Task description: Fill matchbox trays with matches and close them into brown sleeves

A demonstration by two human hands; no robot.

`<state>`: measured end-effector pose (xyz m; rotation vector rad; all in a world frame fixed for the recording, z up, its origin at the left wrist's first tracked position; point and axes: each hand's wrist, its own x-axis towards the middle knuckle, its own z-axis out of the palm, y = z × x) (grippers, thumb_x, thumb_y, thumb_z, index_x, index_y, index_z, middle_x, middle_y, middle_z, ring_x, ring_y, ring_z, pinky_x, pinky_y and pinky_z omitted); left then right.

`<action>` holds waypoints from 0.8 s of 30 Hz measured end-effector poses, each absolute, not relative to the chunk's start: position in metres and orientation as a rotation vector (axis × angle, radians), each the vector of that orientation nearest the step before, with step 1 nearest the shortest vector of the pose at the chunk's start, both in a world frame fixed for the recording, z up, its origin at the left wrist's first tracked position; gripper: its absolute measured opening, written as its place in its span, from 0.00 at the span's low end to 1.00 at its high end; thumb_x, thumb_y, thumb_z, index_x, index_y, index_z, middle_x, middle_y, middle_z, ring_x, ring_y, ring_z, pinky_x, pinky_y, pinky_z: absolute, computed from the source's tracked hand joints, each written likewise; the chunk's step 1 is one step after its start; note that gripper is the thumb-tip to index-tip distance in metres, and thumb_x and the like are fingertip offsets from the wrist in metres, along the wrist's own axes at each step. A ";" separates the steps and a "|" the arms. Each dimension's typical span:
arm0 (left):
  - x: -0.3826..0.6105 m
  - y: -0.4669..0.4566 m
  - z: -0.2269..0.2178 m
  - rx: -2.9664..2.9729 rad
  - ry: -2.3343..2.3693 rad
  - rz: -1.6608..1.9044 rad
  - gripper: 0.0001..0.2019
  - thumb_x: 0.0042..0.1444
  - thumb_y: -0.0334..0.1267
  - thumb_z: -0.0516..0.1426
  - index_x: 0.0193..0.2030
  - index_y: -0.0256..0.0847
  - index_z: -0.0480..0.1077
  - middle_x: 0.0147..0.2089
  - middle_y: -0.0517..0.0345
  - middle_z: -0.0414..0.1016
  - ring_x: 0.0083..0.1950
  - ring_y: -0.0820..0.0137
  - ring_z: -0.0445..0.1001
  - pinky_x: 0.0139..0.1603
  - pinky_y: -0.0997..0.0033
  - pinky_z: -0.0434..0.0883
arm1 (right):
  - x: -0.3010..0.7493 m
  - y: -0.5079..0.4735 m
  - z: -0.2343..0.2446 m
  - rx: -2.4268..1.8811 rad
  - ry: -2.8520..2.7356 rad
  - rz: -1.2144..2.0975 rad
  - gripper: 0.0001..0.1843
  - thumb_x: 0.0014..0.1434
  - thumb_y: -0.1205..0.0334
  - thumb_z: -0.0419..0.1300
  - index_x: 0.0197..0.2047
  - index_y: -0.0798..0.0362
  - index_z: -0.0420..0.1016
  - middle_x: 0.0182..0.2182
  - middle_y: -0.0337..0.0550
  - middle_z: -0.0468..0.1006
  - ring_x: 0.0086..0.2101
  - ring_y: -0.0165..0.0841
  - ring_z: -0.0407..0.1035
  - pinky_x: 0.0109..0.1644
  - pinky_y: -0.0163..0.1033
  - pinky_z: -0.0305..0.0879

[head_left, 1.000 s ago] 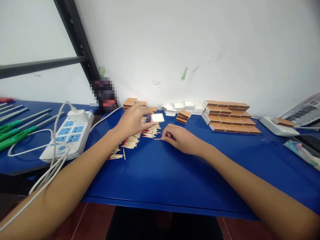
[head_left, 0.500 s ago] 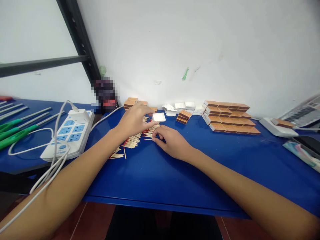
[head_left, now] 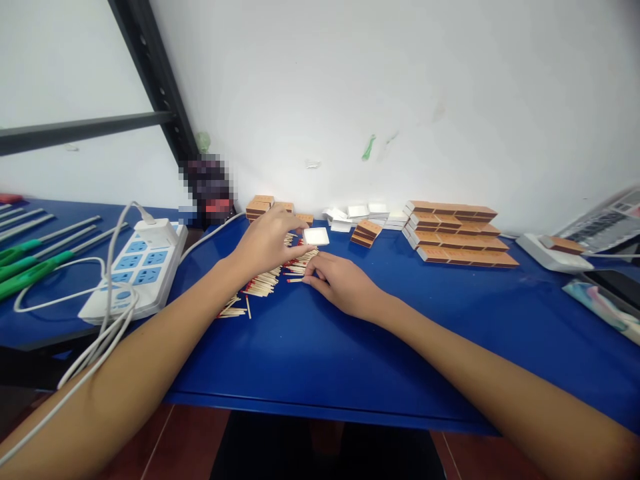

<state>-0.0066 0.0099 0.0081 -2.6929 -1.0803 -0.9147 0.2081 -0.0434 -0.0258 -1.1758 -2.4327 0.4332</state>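
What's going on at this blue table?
At the blue table, a person's left hand holds up a white tray; no matches show in it. The right hand pinches at least one match just beyond the edge of the match pile. Matchboxes stand stacked to the right, and more white trays sit at the back.

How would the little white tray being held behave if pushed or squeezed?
The white tray is probably light, as the left hand simply pinches it. It looks thin-walled, so squeezing might crush it. Flat and shallow, it would likely slide, not roll.
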 end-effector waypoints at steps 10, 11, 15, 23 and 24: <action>-0.009 0.011 0.006 -2.751 -1.057 -0.854 0.15 0.57 0.40 0.73 0.50 0.41 0.82 0.44 0.51 0.84 0.51 0.55 0.77 0.51 0.57 0.72 | 0.239 -0.034 -0.014 -1.166 -2.332 0.151 0.05 0.74 0.61 0.57 0.45 0.51 0.72 0.41 0.45 0.76 0.37 0.36 0.68 0.41 0.39 0.59; -0.009 0.011 0.006 -2.753 -1.057 -0.848 0.16 0.57 0.41 0.73 0.50 0.41 0.82 0.43 0.51 0.84 0.51 0.55 0.77 0.51 0.57 0.72 | 0.242 -0.032 -0.014 -1.179 -2.316 0.112 0.05 0.74 0.61 0.57 0.45 0.51 0.72 0.41 0.46 0.76 0.37 0.36 0.68 0.40 0.39 0.58; -0.006 0.009 0.005 -2.771 -1.041 -0.864 0.16 0.58 0.44 0.72 0.51 0.43 0.82 0.42 0.52 0.83 0.49 0.57 0.76 0.49 0.59 0.72 | 0.244 -0.027 -0.015 -1.241 -2.273 -0.024 0.06 0.74 0.61 0.56 0.45 0.51 0.73 0.41 0.47 0.76 0.37 0.37 0.67 0.38 0.39 0.55; -0.003 0.005 0.005 -2.797 -0.995 -0.883 0.17 0.58 0.44 0.73 0.52 0.42 0.82 0.42 0.54 0.84 0.49 0.58 0.76 0.50 0.59 0.73 | 0.239 -0.029 -0.015 -1.219 -2.286 -0.185 0.07 0.75 0.61 0.56 0.45 0.52 0.74 0.41 0.49 0.77 0.39 0.40 0.69 0.38 0.40 0.55; -0.004 0.006 0.006 -2.794 -1.005 -0.885 0.17 0.58 0.44 0.73 0.52 0.43 0.82 0.42 0.53 0.84 0.50 0.58 0.76 0.50 0.59 0.73 | 0.239 -0.030 -0.014 -1.205 -2.283 -0.175 0.08 0.75 0.60 0.55 0.45 0.52 0.74 0.41 0.49 0.77 0.39 0.39 0.69 0.38 0.40 0.55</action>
